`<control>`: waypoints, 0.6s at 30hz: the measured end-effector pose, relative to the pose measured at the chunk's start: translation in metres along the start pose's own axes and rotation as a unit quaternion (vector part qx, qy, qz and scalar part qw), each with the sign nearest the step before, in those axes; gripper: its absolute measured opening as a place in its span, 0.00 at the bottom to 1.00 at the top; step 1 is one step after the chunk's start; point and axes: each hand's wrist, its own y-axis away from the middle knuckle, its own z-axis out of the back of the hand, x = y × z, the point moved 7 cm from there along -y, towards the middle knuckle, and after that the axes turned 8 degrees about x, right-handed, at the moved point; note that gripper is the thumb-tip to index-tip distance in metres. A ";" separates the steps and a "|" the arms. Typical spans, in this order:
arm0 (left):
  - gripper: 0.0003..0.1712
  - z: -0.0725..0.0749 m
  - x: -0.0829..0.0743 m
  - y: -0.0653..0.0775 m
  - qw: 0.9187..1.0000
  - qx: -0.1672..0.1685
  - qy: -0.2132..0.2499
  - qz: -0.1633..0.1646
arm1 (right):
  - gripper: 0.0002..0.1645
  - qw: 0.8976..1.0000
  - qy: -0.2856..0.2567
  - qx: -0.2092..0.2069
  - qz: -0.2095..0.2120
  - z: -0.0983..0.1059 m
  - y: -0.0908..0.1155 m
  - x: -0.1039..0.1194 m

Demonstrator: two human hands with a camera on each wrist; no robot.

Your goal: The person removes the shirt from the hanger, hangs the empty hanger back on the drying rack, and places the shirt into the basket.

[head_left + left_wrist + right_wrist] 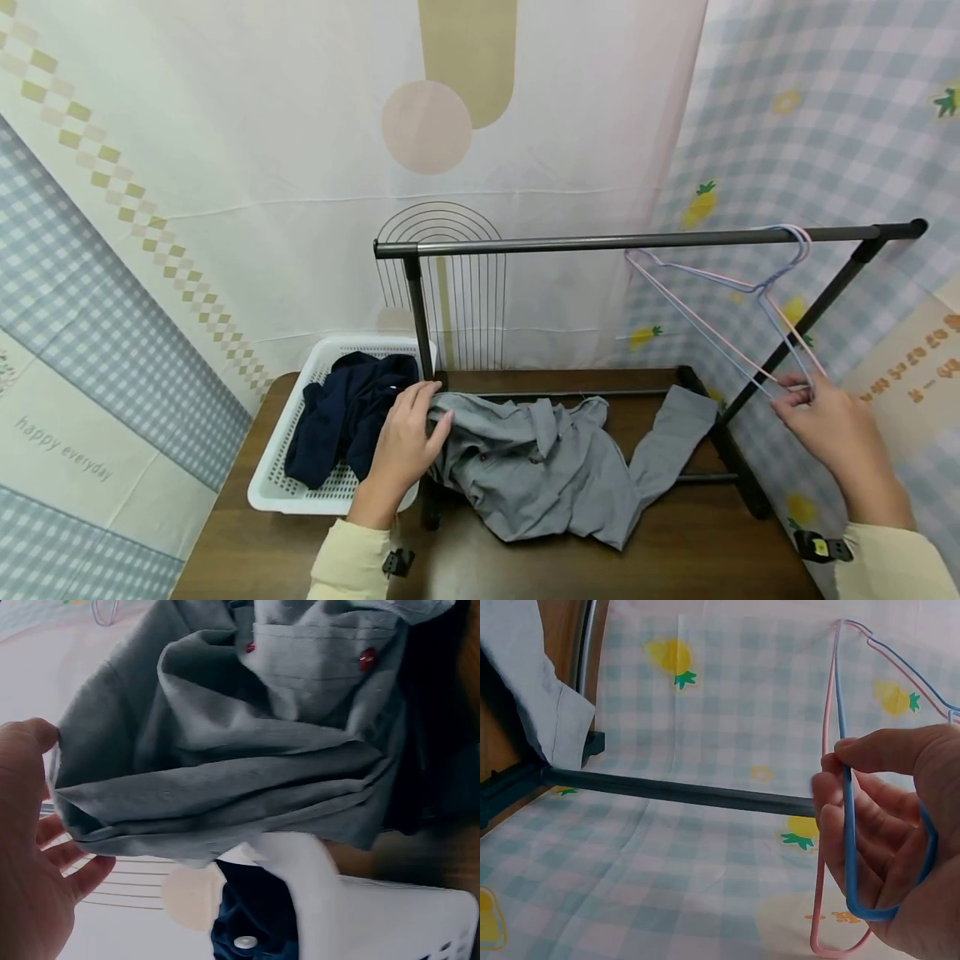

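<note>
Pinching the lower part of a blue hanger (pixel 849 847) between thumb and finger, the right hand (pixel 836 425) probably steadies it so it doesn't swing about. Can't tell if the pink hanger (pixel 817 919) is gripped too, since it runs just behind those fingers. Both hook over the top bar (pixel 562 244) toward the right end of the rack (pixel 418 308), which takes their weight, so a light touch looks like plenty.

Over on the other side, the left hand (pixel 408 429) has hold of the grey shirt (pixel 540 475) by one edge, thumb on the near side and fingers tucked behind. Guessing that grip is there to lift and spread the edge, because in the left wrist view the cloth hangs in a loose fold below it. Most of the shirt is sprawled over the table (pixel 487 575) and the rack's base, with one sleeve (pixel 675 433) reaching off toward the right foot. The white basket (pixel 300 505) sits just left of the rack, presumably to corral the navy clothes (pixel 345 408) heaped inside.

As for looks, the shirt's a plain mid-grey, matte and pretty rumpled, bunched up around the middle while the sleeve lies flatter. Little red buttons (pixel 367 659) stand out against it, near a stitched band of cloth. Fabric seems soft and floppy, so it'd likely crease easily.
</note>
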 end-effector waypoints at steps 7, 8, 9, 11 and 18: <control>0.28 -0.012 0.001 0.009 1.000 0.018 0.013 -0.004 | 0.27 0.997 0.041 -0.039 -0.045 0.004 0.018 0.010; 0.29 -0.014 0.000 0.010 1.000 0.019 0.014 -0.006 | 0.30 0.996 0.052 -0.049 -0.055 0.006 0.021 0.013; 0.30 -0.015 -0.001 0.011 1.000 0.018 0.015 -0.009 | 0.32 0.994 0.066 -0.068 -0.058 0.009 0.026 0.018; 0.32 -0.019 -0.002 0.013 1.000 0.016 0.018 -0.014 | 0.36 0.987 0.092 -0.125 -0.043 0.015 0.035 0.031; 0.42 -0.037 -0.006 0.018 0.998 0.052 0.030 -0.013 | 0.47 0.934 0.163 -0.300 0.104 0.034 0.070 0.095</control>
